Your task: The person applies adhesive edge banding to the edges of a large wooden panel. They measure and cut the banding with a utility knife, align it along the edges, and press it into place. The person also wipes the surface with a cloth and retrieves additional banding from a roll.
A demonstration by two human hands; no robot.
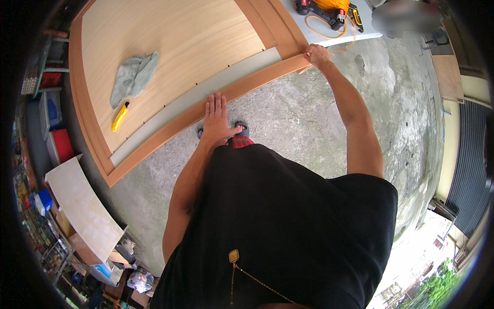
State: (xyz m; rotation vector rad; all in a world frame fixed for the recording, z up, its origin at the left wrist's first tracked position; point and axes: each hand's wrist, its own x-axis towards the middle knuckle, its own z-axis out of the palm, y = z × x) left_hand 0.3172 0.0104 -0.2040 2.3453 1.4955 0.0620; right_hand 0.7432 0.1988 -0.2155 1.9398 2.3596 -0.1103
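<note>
A large wooden panel (190, 31) with a pale wood-grain face lies in front of me, bordered by a brown frame (265, 23). Along its near side runs a brown wooden strip (257, 82), next to a grey-white band (206, 86). My left hand (217, 119) rests on that strip near its middle, fingers stretched flat. At the strip's right end, by the frame's corner, my right hand (318, 55) has its fingers curled round the edge. A grey cloth (135, 77) and a yellow utility knife (120, 117) lie on the panel's left part.
Beyond the right corner, a light-coloured surface (363, 32) bears a cordless power tool (321, 13) and a coil of orange cord (332, 4). Concrete floor (288, 123) lies beneath. At left stand shelves, a red bin (63, 145) and a leaning pale board (85, 206).
</note>
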